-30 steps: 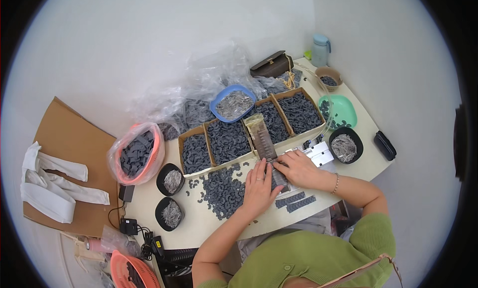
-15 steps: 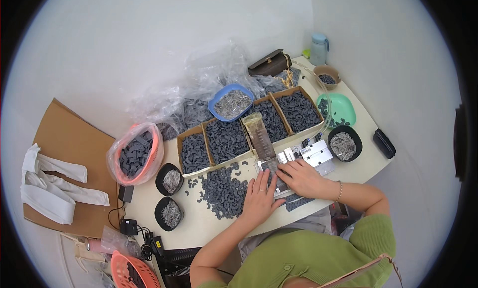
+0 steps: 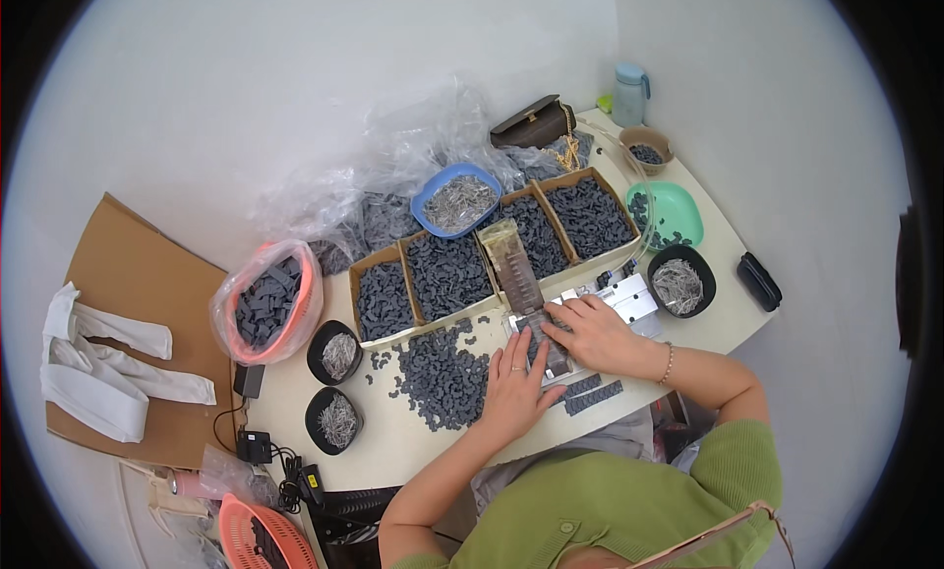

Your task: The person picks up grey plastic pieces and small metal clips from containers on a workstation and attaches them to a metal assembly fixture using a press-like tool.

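A metal fixture (image 3: 629, 301) stands at the table's front, with a clear, ruled chute (image 3: 514, 269) rising behind it. My left hand (image 3: 513, 387) lies along the fixture's left side, fingers stretched out and a ring on one. From the right, my right hand (image 3: 602, 341) reaches over the fixture, its fingers apart and tips resting on the dark parts there. What lies right under the fingertips is too small to make out. In front of the fixture are joined strips of dark grey parts (image 3: 594, 399). Loose curved grey pieces (image 3: 441, 380) are heaped left of my left hand.
Behind stands a divided cardboard box (image 3: 430, 325) of grey pieces, with a blue tray (image 3: 418, 213) of metal pins on it. Black bowls (image 3: 704, 264) of pins flank the work. A green bowl (image 3: 691, 215), a black case (image 3: 758, 283) and a lined pink basket (image 3: 313, 303) sit farther out.
My right hand has shifted slightly up and left over the fixture, and more of the grey strips in front now shows. My left hand stays nearly in place.
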